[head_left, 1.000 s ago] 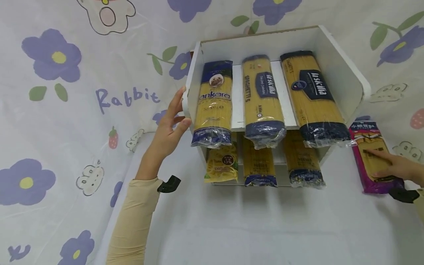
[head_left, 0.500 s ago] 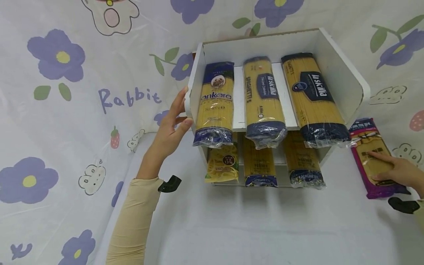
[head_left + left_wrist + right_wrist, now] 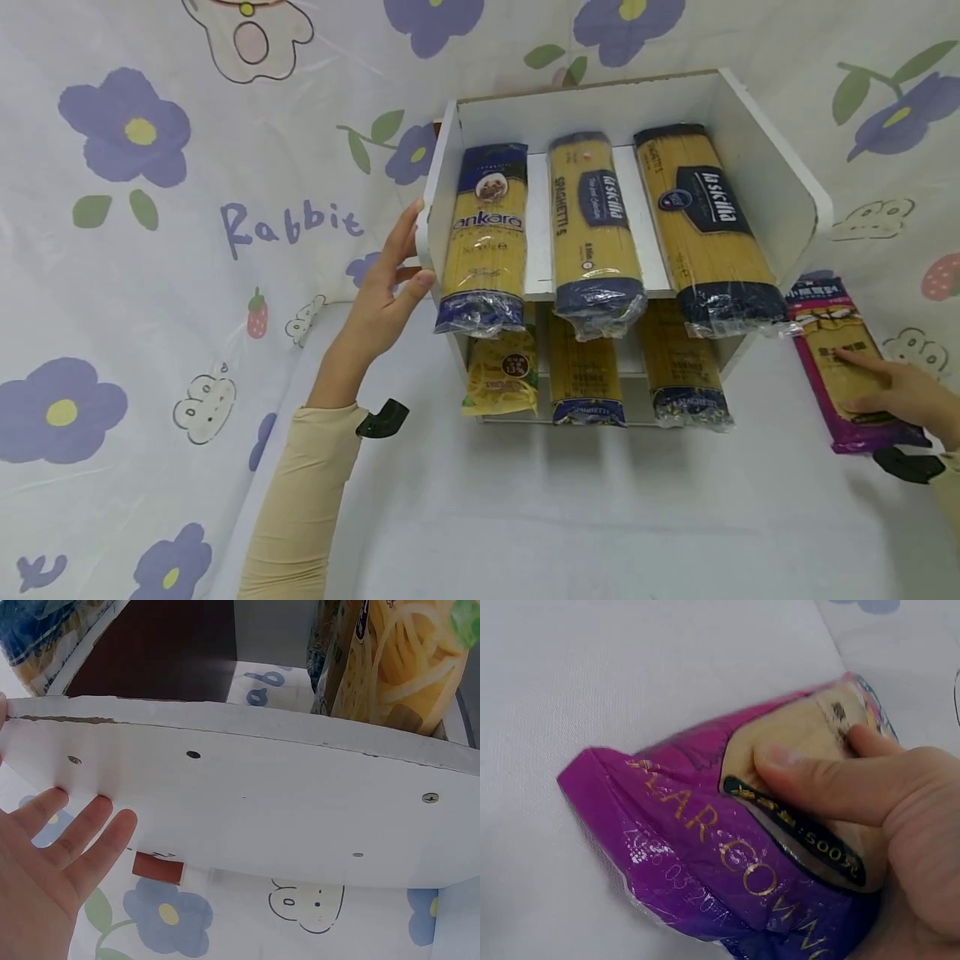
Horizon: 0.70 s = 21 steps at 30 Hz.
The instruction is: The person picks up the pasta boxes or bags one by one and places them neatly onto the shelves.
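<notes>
My left hand [image 3: 377, 312] rests against the left side of a white two-tier shelf unit [image 3: 780, 158], its fingertips touching the side panel [image 3: 300, 802] near the edge. On the right, my right hand [image 3: 911, 396] holds a pink and purple pasta packet [image 3: 819, 329], which leans beside the shelf's right side. In the right wrist view the thumb [image 3: 810, 776] presses on the packet's face; the other fingers are mostly hidden. Upper-tier packs are a blue-ended Ankara pack [image 3: 487, 250], a La Sicilia spaghetti pack [image 3: 596, 242] and a wider La Sicilia pack [image 3: 701, 217].
The lower tier holds a yellow noodle bag [image 3: 501, 375] and two spaghetti packs, one in the middle [image 3: 587, 367] and one at right [image 3: 686, 367]. Several pack ends jut past the shelf fronts. A flower-printed cloth [image 3: 262, 150] hangs behind the white tabletop [image 3: 585, 517].
My right hand and the pasta packet have shifted slightly, the packet's lower end moving down and to the right. My left hand stays at the shelf's side.
</notes>
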Motion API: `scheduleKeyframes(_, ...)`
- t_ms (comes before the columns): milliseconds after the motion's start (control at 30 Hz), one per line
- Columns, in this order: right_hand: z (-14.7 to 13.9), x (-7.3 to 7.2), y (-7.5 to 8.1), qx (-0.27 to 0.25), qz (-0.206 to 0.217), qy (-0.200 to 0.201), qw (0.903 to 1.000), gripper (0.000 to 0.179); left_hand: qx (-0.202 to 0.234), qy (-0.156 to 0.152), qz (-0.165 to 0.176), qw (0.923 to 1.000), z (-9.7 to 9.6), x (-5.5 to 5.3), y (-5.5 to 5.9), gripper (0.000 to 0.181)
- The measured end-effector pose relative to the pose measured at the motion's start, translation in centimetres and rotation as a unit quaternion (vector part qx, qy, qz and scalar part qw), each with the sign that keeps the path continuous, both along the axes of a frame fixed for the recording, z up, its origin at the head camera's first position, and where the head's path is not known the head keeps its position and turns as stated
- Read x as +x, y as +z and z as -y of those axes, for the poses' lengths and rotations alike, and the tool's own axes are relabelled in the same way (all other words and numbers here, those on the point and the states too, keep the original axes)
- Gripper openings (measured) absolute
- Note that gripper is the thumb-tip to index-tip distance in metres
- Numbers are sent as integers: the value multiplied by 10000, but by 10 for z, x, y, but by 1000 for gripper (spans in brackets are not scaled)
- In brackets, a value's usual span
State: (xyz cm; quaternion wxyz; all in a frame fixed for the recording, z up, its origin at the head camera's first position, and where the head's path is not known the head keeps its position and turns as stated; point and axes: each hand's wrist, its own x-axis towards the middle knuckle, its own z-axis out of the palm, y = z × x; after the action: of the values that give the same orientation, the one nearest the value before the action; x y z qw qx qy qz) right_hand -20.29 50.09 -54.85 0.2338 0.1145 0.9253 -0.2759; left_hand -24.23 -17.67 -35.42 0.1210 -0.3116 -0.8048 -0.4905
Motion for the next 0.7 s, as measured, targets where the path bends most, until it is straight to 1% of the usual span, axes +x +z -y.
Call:
scheduleKeyframes(100, -8, -3, -6, -221, 252, -369, 9988, 115, -1, -11, 33, 10000, 0, 0, 0, 83)
scheduleKeyframes(167, -12, -4, -11, -376, 340, -652, 9966, 118, -3, -31, 56, 10000, 0, 0, 0, 83)
scheduleKeyframes(233, -14, -3, -15, -475, 318, -893, 9944, 121, 5, -23, 64, 10000, -1, 1, 0, 84)
scheduleKeyframes(367, -7, 4, -18, -702, 65, -1367, 9881, 112, 4, 0, 60, 10000, -2, 1, 1, 85)
scheduleKeyframes(433, 1, 10, -15, -767, -95, -1500, 9857, 103, -15, 27, 64, 10000, -2, 1, 1, 84)
scheduleKeyframes(500, 9, 16, -9, -813, -277, -1530, 9845, 96, -30, 32, 70, 10000, -2, 1, 1, 84)
scheduleKeyframes(600, 22, 23, 4, -893, -709, -1538, 9815, 88, -32, 40, 64, 10000, -1, 1, 2, 84)
scheduleKeyframes(700, 33, 27, 21, -1000, -1148, -1672, 9741, 81, -10, 54, 45, 10000, 0, 1, 1, 84)
